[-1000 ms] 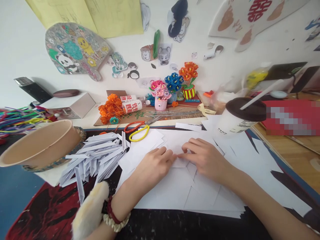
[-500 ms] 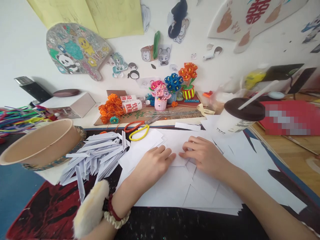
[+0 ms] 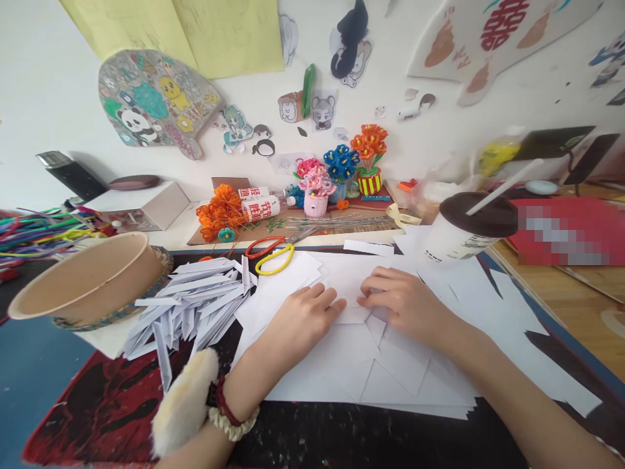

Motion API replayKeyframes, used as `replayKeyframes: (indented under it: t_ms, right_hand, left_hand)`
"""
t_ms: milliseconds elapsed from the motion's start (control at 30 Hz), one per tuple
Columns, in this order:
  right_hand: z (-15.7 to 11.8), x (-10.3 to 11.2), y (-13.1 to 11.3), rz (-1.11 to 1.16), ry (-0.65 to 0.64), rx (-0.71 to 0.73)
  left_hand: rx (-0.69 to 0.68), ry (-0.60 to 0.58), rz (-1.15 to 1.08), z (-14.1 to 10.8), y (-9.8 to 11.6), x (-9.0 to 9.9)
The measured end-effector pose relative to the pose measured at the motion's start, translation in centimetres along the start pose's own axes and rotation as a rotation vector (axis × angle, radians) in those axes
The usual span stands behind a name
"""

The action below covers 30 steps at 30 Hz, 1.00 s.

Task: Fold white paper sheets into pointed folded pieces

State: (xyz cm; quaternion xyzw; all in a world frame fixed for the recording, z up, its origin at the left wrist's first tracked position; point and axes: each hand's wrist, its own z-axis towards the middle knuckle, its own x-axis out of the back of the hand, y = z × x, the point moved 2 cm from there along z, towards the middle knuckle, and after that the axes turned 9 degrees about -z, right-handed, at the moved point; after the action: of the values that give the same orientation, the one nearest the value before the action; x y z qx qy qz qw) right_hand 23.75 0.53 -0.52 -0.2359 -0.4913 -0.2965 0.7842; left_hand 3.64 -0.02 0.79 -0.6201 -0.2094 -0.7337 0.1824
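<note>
My left hand (image 3: 310, 316) rests on a small white sheet of paper (image 3: 350, 290), its fingers curled and pressed at the sheet's left side. From the right, my right hand (image 3: 403, 296) grips the same sheet with bent fingers. A narrow gap separates the two sets of fingertips. Beneath lie larger white sheets (image 3: 322, 371) with several loose cut pieces on top. The fingers partly cover the sheet, so any fold in it is hard to make out. Folded white paper strips (image 3: 195, 303) are heaped left of my left hand. Scissors (image 3: 275, 262) with red and yellow handles lie behind it.
A tan paper bowl (image 3: 83, 280) stands at the left. At the back are flower pots (image 3: 316, 205), orange flowers (image 3: 217, 215) and a fallen bottle (image 3: 263, 207). A lidded cup with a straw (image 3: 461, 241) stands right, beside more white paper (image 3: 512, 332).
The view has shifted slightly, so everything sits a little further right. Both hands keep nearly the same pose on the small sheet, with only slight finger movement.
</note>
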Motion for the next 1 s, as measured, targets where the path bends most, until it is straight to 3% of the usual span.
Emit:
replayKeyframes:
  t_ms: [300, 700, 1000]
  right_hand:
    - [-0.3, 0.4, 0.5, 0.015, 0.107, -0.031]
    - [0.1, 0.1, -0.5, -0.148, 0.053, 0.105]
    - [0.0, -0.1, -0.5, -0.155, 0.045, 0.096]
  left_hand:
    - [-0.004, -0.004, -0.012, 0.1, -0.1, 0.1]
    - [0.03, 0.033, -0.033, -0.2, -0.3, 0.1]
    - [0.072, 0.053, 0.034, -0.4, -0.6, -0.1]
